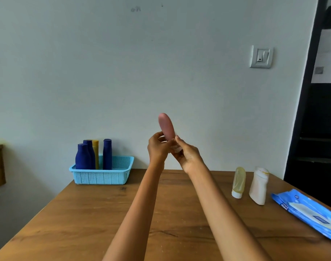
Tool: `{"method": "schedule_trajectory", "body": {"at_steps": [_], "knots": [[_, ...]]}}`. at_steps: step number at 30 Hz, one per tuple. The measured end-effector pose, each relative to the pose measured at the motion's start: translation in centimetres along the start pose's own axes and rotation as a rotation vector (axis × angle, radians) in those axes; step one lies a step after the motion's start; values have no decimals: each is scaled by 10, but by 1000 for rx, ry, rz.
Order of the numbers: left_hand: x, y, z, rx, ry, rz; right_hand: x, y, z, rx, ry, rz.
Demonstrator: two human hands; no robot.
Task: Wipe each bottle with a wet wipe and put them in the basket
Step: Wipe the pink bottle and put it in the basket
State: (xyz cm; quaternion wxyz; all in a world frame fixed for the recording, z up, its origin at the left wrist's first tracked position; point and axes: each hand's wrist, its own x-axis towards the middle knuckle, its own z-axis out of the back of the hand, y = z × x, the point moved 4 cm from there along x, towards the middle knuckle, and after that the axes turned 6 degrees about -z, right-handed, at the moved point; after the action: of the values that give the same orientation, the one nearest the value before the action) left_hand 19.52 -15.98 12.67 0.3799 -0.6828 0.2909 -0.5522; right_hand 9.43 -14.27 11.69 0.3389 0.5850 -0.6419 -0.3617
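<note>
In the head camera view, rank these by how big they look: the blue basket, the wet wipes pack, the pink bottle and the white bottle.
1. wet wipes pack, nearest the camera and cut off by the frame
2. blue basket
3. white bottle and pink bottle: unsure, since hands hide the pink one's lower part

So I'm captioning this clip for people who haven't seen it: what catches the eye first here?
The pink bottle, held up mid-frame above the wooden table by both hands, left hand and right hand, with a bit of white wipe between them. Next, the light blue basket at far left, holding three dark blue bottles and a yellow one.
</note>
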Motion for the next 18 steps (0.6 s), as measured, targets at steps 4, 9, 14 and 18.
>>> {"method": "schedule_trajectory", "body": {"at_steps": [4,9,14,18], "knots": [[-1,1,-3,124,-1,-61,2,-3,11,19,-87,-21],[-2,5,-9,94,29,-39,5,-4,16,48,-128,16],[-1,15,-9,41,81,17,5,-5,14,38,6,-40],[4,12,-3,48,131,-5,5,-5,21,7,-23,-27]]}}
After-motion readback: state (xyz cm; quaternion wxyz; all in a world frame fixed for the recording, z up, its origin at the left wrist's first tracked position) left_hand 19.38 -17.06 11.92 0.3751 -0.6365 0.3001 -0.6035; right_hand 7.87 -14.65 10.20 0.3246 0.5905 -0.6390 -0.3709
